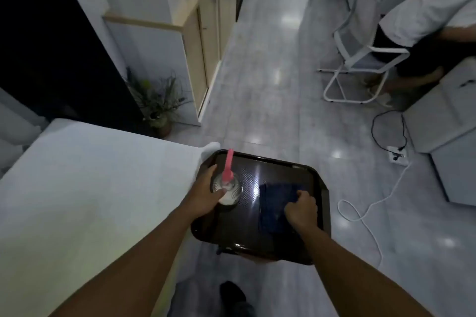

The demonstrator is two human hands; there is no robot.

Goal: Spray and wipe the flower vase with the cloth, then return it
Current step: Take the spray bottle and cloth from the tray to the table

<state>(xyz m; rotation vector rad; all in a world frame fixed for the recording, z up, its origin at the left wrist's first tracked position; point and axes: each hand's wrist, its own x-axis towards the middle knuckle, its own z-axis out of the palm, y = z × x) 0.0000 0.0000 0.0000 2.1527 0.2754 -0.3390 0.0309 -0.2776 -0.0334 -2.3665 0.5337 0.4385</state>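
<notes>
Forearms: both of our bare forearms reach in from the bottom edge toward a dark tray, nearest to us.
Bed: on our left we see a wide white-sheeted bed [85,188], its corner just beside the tray's left rim.
Left hand: our left hand [206,192] wraps the clear glass flower vase [228,189], fingers curled round its left side and thumb across its near rim, clamped on the glass.
Vase: we see it from above, standing upright on the left part of the tray; a pink plastic stem [228,166] rises from its mouth and leans away from us.
Tray: the dark brown rectangular plastic tray [280,170] has rounded corners and a textured floor that catches a bright glare between the vase and the cloth.
Cloth: a dark blue crumpled cloth [275,203] lies on the right part of the tray, apart from the vase.
Right hand: our right hand [301,210] rests on the cloth, fingers bunched together and gripping a fold of it.
Floor: grey glossy tiles, with a white cable [371,216] looping just right of the tray.
Far right: a white folding chair [360,56] and a seated person in a white shirt [422,8], well apart from us.
</notes>
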